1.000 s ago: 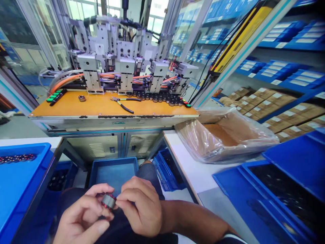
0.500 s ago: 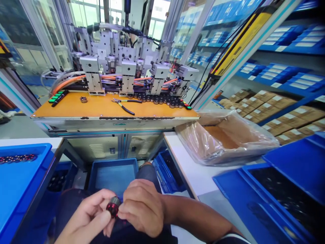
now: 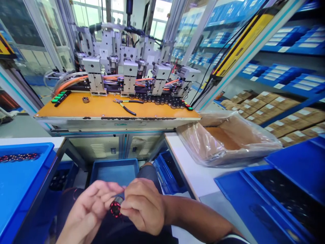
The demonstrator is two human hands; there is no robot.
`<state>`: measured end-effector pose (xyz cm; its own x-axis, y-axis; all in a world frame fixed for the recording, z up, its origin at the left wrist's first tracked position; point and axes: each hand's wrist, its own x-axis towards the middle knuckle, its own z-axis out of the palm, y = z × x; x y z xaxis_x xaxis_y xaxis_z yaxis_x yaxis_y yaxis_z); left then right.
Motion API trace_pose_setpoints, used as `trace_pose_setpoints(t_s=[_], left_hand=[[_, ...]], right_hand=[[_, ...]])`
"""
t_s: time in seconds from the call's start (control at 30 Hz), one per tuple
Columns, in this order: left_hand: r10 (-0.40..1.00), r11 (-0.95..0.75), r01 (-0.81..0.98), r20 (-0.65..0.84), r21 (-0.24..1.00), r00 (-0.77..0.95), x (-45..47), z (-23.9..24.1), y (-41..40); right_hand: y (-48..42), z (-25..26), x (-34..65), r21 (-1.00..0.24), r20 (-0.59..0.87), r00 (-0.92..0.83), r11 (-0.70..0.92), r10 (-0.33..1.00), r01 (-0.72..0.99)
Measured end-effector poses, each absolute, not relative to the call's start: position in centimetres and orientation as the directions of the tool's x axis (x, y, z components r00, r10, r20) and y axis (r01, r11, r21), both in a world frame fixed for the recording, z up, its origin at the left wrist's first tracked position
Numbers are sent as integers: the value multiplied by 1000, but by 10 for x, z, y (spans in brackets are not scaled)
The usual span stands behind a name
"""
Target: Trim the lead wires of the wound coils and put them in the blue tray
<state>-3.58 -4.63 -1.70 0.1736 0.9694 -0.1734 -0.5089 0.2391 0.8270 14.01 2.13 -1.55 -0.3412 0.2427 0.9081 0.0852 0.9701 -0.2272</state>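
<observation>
Low in the picture, over my lap, both hands meet on a small round part with red windings (image 3: 116, 207). My right hand (image 3: 144, 206) pinches it from the right, fingers curled round it. My left hand (image 3: 88, 208) cups and steadies it from the left with bent fingers. The part's red end faces the camera.
An orange-topped machine bench (image 3: 101, 106) stands ahead with pliers (image 3: 127, 105), a loose ring part (image 3: 85, 99) and a row of black parts. Blue trays sit at left (image 3: 22, 179) and right (image 3: 279, 193). A plastic-lined carton (image 3: 225, 139) lies on the white table. A blue bin (image 3: 114, 171) is below.
The part has been turned in my fingers, from its grey side showing to its red end facing me. Both hands stayed together over my lap.
</observation>
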Motion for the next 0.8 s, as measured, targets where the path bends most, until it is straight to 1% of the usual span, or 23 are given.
trace_pose_setpoints(t_s=[0.07, 0.13, 0.17, 0.27, 0.4, 0.43, 0.5, 0.57, 0.63, 0.73, 0.8], left_hand=[[915, 352, -413, -217, 840, 340, -34, -15, -45], [890, 387, -358, -242, 850, 386, -30, -12, -47], [903, 372, -356, -245, 857, 352, -28, -10, -48], [962, 269, -376, -231, 887, 142, -20, -6, -54], [974, 143, -410, -202, 901, -104, -14, -4, -59], [973, 104, -436, -182, 894, -143, -14, -5, -60], [978, 33, -509, -134, 860, -163, -17, -9, -59], [991, 1, -574, -77, 819, -109, -23, -15, -57], [998, 40, -593, -55, 805, -8, -27, -21, -53], [970, 212, -484, -122, 849, 211, -27, -24, -48], [936, 302, -397, -190, 867, 297, -24, -20, -48]], right_hand=[[22, -15, 141, -216, 911, -344, 974, 227, 70], [22, -13, 143, -219, 909, -349, 973, 230, 72], [23, -12, 144, -219, 908, -349, 972, 233, 81], [22, -11, 145, -219, 896, -366, 967, 252, 130], [19, -10, 145, -313, 851, -377, 929, 366, 195], [18, -9, 145, -343, 842, -370, 919, 392, 195], [16, -8, 145, -388, 827, -372, 907, 422, 167], [16, -8, 145, -406, 824, -380, 906, 419, 119], [16, -8, 145, -389, 844, -375, 919, 384, 66], [18, -9, 146, -349, 867, -375, 937, 329, 17], [19, -9, 147, -340, 867, -384, 940, 317, 9]])
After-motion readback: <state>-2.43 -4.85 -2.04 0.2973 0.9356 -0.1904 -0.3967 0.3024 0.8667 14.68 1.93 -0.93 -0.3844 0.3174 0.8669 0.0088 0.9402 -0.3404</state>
